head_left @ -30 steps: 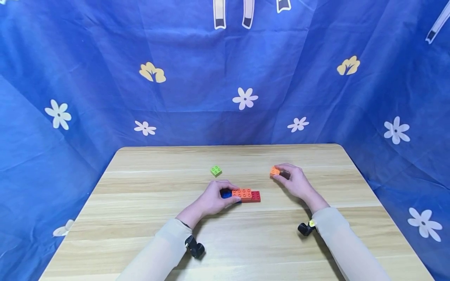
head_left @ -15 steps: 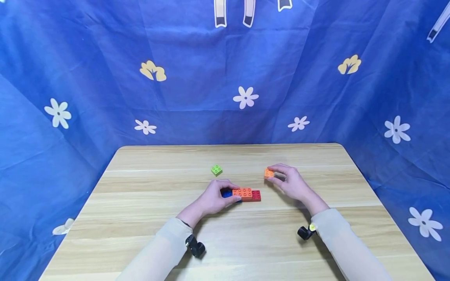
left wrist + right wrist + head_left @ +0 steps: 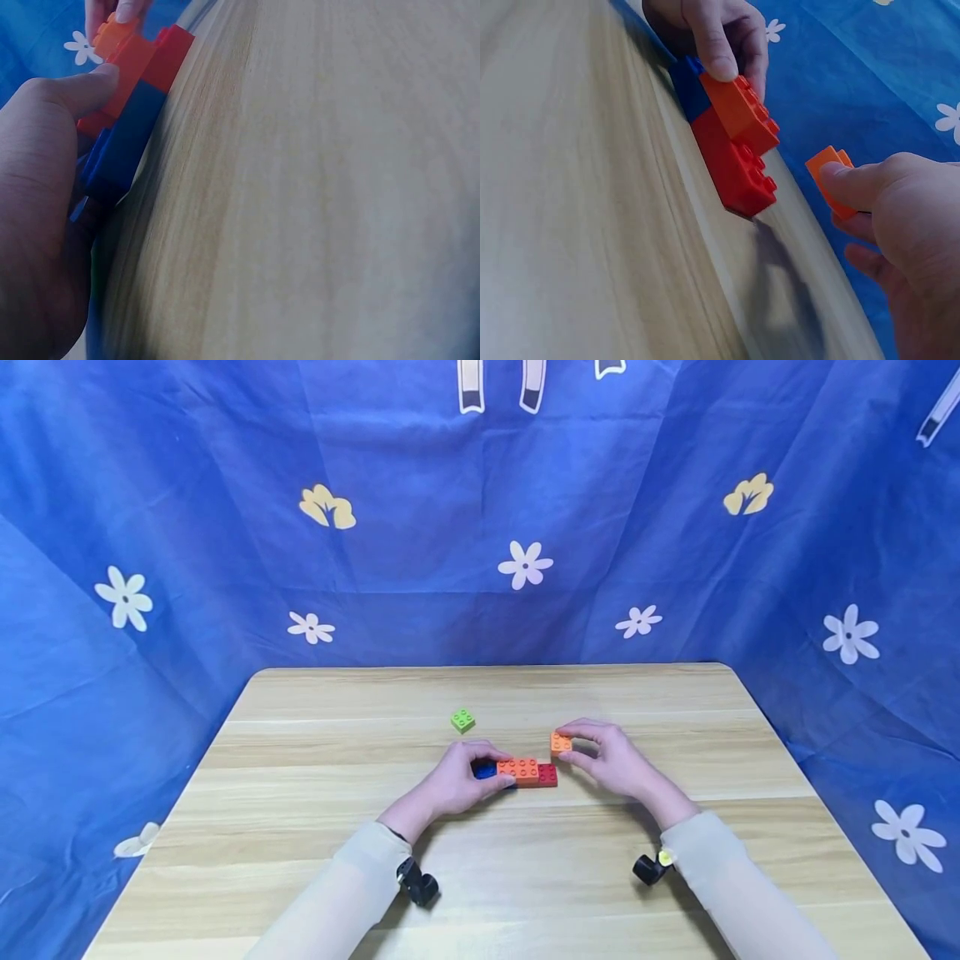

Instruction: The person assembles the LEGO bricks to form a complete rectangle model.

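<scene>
My left hand (image 3: pixel 457 779) grips a long orange toy brick (image 3: pixel 519 768) between thumb and fingers. That brick sits on top, bridging a blue brick (image 3: pixel 129 144) and a red brick (image 3: pixel 548 775) that lie end to end on the table. The red one sticks out to the right with its studs bare. My right hand (image 3: pixel 611 760) pinches a small light-orange brick (image 3: pixel 560 743) by its sides, studs up. In the right wrist view this small brick (image 3: pixel 829 180) is held apart from the joined bricks, beyond the red end.
A small lime-green brick (image 3: pixel 462 720) lies on the wooden table (image 3: pixel 337 827), behind my left hand. A blue curtain (image 3: pixel 420 543) with flower prints hangs around the table's back and sides.
My right hand has carried the small light-orange brick leftward and slightly nearer, to just behind the red brick's end. My left hand keeps its grip on the joined bricks.
</scene>
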A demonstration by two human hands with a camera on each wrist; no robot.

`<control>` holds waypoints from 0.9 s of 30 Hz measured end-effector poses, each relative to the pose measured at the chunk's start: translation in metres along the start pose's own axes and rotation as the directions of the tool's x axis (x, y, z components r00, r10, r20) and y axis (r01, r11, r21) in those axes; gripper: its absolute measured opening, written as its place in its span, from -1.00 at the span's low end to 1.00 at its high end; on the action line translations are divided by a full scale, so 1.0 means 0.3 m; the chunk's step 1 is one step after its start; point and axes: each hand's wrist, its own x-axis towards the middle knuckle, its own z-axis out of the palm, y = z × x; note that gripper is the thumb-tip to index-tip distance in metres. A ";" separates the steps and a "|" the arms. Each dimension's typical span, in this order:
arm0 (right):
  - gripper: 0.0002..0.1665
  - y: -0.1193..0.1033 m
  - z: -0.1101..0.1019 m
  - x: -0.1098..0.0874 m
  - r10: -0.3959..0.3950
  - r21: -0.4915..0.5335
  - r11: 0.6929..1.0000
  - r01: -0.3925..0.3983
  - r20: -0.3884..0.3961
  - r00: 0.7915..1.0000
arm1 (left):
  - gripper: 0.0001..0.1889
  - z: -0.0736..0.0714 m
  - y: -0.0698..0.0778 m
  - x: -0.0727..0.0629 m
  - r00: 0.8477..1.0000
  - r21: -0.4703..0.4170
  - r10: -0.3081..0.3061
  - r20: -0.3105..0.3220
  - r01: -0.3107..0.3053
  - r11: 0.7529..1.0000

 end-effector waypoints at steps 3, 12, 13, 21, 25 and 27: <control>-0.50 0.000 0.010 -0.004 -0.037 0.015 0.999 0.037 0.014 0.999 | -0.66 0.001 -0.004 0.002 1.000 0.008 0.002 0.000 -0.002 1.000; -0.52 -0.009 0.040 -0.018 -0.058 0.002 0.998 0.057 0.040 0.998 | -0.67 0.002 -0.005 0.001 1.000 0.014 0.012 -0.003 -0.012 1.000; -0.52 -0.008 0.044 -0.020 -0.060 -0.002 0.998 0.060 0.043 0.997 | -0.68 0.002 -0.006 0.001 1.000 0.016 0.014 -0.003 -0.014 1.000; -0.53 -0.007 0.070 -0.031 -0.042 -0.012 0.999 0.043 0.061 0.997 | -0.70 0.001 -0.006 0.003 0.999 0.018 0.037 -0.006 -0.037 0.999; -0.52 -0.010 0.075 -0.034 -0.012 -0.018 1.000 0.013 0.072 0.997 | -0.69 0.001 -0.006 0.002 0.999 0.020 0.048 -0.011 -0.048 0.999; -0.53 -0.010 0.075 -0.035 -0.010 -0.018 1.000 0.012 0.080 0.997 | -0.69 0.001 -0.007 0.001 0.999 0.020 0.044 -0.014 -0.044 0.999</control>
